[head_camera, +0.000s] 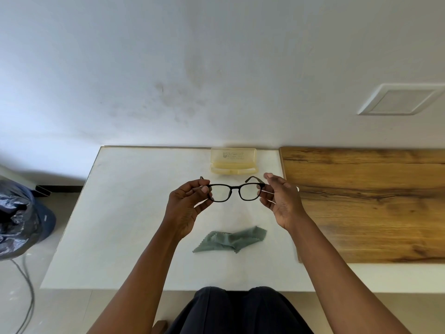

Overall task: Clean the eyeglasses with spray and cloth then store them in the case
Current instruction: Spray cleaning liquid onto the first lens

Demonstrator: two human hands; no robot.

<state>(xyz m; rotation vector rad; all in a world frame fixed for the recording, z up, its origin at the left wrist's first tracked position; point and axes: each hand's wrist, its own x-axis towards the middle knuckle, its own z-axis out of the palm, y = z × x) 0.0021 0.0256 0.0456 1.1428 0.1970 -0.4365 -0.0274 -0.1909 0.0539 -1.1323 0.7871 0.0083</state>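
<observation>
Black-framed eyeglasses (pixel 234 192) are held up above the white table (pixel 120 213), temples unfolded and pointing away from me. My left hand (pixel 186 203) pinches the left end of the frame between thumb and fingers. My right hand (pixel 279 198) holds the right end, fingers partly straight. A crumpled grey-green cloth (pixel 231 239) lies on the table below the glasses. A yellowish translucent case (pixel 233 161) stands open at the table's far edge against the wall. No spray bottle is in view.
A wooden board (pixel 373 201) adjoins the white table on the right. A dark plastic bag (pixel 16 218) sits on the floor at left, with a grey cable (pixel 29 285) beside it. My dark-clothed lap (pixel 236 309) is at the table's near edge.
</observation>
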